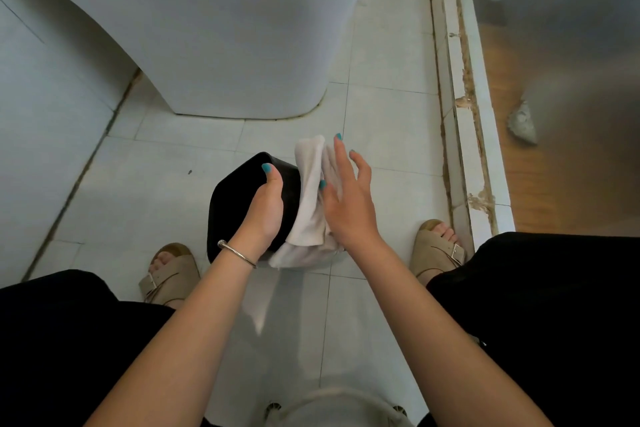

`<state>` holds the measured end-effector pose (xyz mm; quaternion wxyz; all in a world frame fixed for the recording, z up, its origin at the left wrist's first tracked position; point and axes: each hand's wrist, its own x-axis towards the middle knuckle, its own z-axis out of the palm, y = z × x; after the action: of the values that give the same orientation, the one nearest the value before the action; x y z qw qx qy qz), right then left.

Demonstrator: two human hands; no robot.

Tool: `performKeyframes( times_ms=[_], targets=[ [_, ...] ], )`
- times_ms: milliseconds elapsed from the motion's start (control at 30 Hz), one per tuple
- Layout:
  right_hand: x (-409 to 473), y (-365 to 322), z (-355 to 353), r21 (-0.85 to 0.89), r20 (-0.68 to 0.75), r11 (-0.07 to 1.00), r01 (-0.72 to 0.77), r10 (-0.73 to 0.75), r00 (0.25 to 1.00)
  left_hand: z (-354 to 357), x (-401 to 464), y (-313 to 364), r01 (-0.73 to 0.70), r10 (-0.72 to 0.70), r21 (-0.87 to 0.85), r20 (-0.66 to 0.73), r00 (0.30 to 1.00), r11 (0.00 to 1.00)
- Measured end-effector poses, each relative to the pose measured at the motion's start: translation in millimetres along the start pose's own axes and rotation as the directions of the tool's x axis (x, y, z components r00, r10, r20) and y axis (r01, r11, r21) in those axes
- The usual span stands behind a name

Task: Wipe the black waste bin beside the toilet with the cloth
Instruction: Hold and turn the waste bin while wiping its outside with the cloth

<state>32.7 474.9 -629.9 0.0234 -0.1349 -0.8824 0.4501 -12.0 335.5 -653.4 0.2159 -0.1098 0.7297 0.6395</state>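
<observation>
I am crouched on a pale tiled bathroom floor [166,163], looking down past my own forearms. Between my sandalled feet sits the black waste bin [239,191], just in front of the base of the white toilet [221,45]. The bin looks tipped or turned over rather than standing upright, though from this angle I cannot be sure which end faces me.

My left hand [265,211] grips the bin from above, thumb lying across its dark surface and fingers curled round the far side out of sight. I judge this hold is there to steady the bin so it does not slide or roll while I rub it. A thin silver bangle [239,255] circles that wrist.

My right hand [346,198] is flat and spread, fingers straight and fanned apart, pressing a white cloth [311,198] against the right side of the bin. The cloth is bunched in folds and drapes down the bin's side to the floor. A flat palm spreads pressure over more of the cloth than a pinch would.

To the right runs a worn, chipped white threshold [460,114], with a wood-toned floor [536,166] beyond it. The wiping seems under way, with the left face of the bin not yet covered.
</observation>
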Motion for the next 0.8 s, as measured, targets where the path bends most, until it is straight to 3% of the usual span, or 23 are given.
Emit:
performKeyframes(
  times_ms=[133, 200, 333, 400, 500, 533, 600, 700, 800],
  targets=[
    [-5, -8, 4, -0.413, -0.038, 0.91, 0.038, -0.059, 0.998, 1, -2, -1, -0.007, 0.007, 0.018, -0.004, 1.0, 1.0],
    [-4, -8, 4, -0.439, -0.005, 0.898, 0.032, -0.039, 0.999, 3, -3, 1, -0.019, 0.02, 0.062, -0.02, 1.0, 0.998],
    [-5, -5, 1, -0.121, 0.074, 0.991, -0.055, 0.064, 0.995, 5, -6, 3, -0.017, 0.017, 0.1, 0.0, 1.0, 0.995],
    [-6, -8, 2, 0.024, 0.006, 0.994, -0.105, 0.105, 0.994, 7, -7, 4, -0.025, 0.023, 0.082, 0.022, 0.999, 0.996],
    [-8, -13, 5, -0.118, -0.17, 0.992, -0.041, 0.02, 0.985, 16, -11, 7, -0.078, 0.071, 0.084, 0.079, 0.994, 0.993],
    [-9, -13, 5, -0.16, -0.166, 0.987, 0.011, -0.037, 0.985, 19, -13, 7, -0.098, 0.09, 0.084, 0.101, 0.991, 0.992],
    [-10, -13, 3, -0.042, -0.069, 0.998, 0.042, -0.045, 0.997, 25, -16, 7, -0.108, 0.099, 0.061, 0.143, 0.985, 0.992],
    [-5, -12, -12, 0.275, -0.011, 0.955, -0.115, 0.123, 0.992, 24, -18, 9, -0.09, 0.088, 0.007, 0.158, 0.984, 0.996],
    [-3, -10, -15, 0.361, 0.035, 0.917, -0.17, 0.169, 0.985, 19, -17, 13, -0.064, 0.064, 0.0, 0.127, 0.99, 0.998]
  ],
)
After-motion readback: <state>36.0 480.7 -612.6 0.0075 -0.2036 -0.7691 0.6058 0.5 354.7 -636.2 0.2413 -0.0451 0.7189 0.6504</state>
